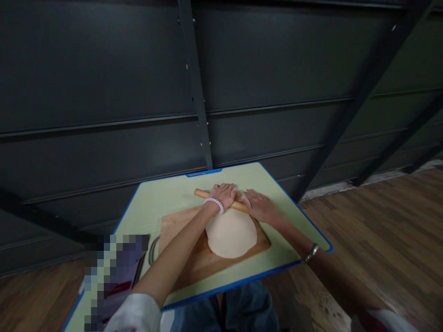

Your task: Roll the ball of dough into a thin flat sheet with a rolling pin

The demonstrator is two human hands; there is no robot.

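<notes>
A pale, flattened round of dough (232, 235) lies on a wooden board (194, 258). Across its far edge rests a light wooden rolling pin (200, 192). My left hand (224, 193), with a beaded bracelet at the wrist, is over the pin left of its middle, its fingers bent over the far side. On the pin's right end is my right hand (259, 205), fingers reaching past it and thumb pointing inward; it hides that end. The two thumbs are close together. Both palms bear on the pin from above.
The board sits on a pale green table (166, 193) with a blue rim. At the table's left lies a blurred-out dark flat object (121, 263), beside a curved metal handle (153, 251). Behind stands a dark panel wall (104, 69); wooden floor (380, 221) shows right.
</notes>
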